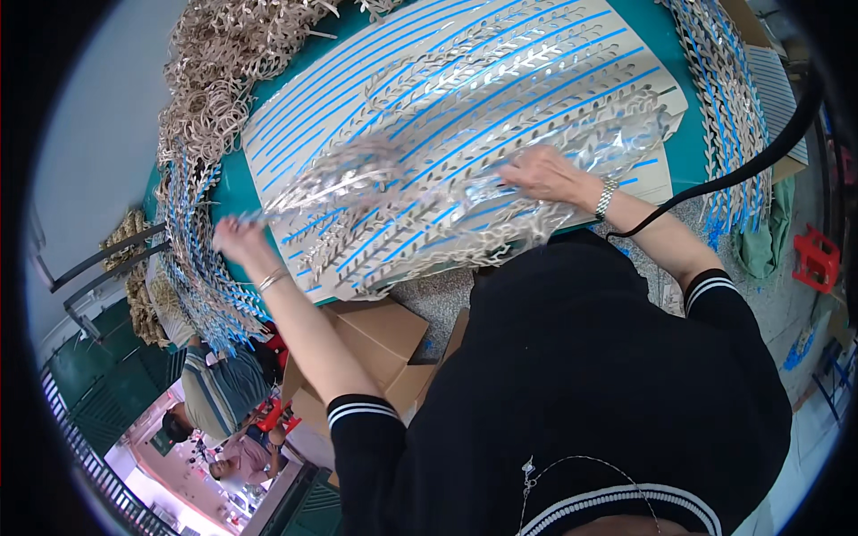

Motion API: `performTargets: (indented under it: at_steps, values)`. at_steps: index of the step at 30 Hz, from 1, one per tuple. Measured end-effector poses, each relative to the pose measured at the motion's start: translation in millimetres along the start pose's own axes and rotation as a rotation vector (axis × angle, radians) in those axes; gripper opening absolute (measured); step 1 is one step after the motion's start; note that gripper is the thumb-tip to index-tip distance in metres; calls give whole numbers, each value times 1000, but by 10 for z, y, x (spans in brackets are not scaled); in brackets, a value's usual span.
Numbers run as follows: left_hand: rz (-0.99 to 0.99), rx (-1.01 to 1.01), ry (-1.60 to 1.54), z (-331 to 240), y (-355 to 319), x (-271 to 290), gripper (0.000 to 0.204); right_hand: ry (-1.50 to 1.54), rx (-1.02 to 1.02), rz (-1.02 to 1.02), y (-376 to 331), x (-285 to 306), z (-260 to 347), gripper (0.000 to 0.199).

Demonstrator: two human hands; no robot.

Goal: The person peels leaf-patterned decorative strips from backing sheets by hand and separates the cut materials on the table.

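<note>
A large pale sheet (299, 116) with blue stripes and rows of cut leaf shapes lies over the green table (639, 18). Crumpled, shiny clear film (617, 134) with leaf-shaped cut-outs covers its near part. My left hand (239, 239), beyond the sheet's left edge, is closed on the gathered end of this film, which stretches rightward from it and is blurred by motion. My right hand (545, 172) is over the sheet's near right part, its fingers bent and closed on the film. Pale leafy trimmings (483, 255) hang along the near edge.
Tangled beige cut strips (214, 80) are heaped at the far left. Leafy strips with blue lines (728, 116) hang over the right side, and more (192, 214) over the left. A black cable (760, 161) arcs at right. Cardboard boxes (371, 344) stand below; two people sit at lower left.
</note>
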State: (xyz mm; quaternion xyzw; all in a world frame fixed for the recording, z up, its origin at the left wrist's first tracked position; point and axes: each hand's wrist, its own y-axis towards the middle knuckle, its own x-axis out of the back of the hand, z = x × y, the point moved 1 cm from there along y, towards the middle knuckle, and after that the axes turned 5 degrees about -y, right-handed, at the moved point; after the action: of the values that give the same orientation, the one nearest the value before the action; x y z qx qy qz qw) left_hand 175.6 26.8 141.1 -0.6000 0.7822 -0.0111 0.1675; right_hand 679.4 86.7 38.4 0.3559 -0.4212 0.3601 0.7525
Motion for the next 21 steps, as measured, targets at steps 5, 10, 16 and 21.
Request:
performTargets:
  at_steps: [5, 10, 16, 21]
  values:
    - [-99, -97, 92, -665, 773, 1378, 15, 0, -39, -44, -179, -15, -58, 7]
    - [91, -106, 117, -962, 566, 1058, 17, -23, -347, 140, -49, -65, -17, 13]
    - [353, -64, -114, -1074, 402, 1028, 14, 1046, -688, -390, 98, 455, -71, 27]
    - [405, -23, -211, -1072, 263, 841, 14, 346, -16, -199, 717, 134, 687, 34]
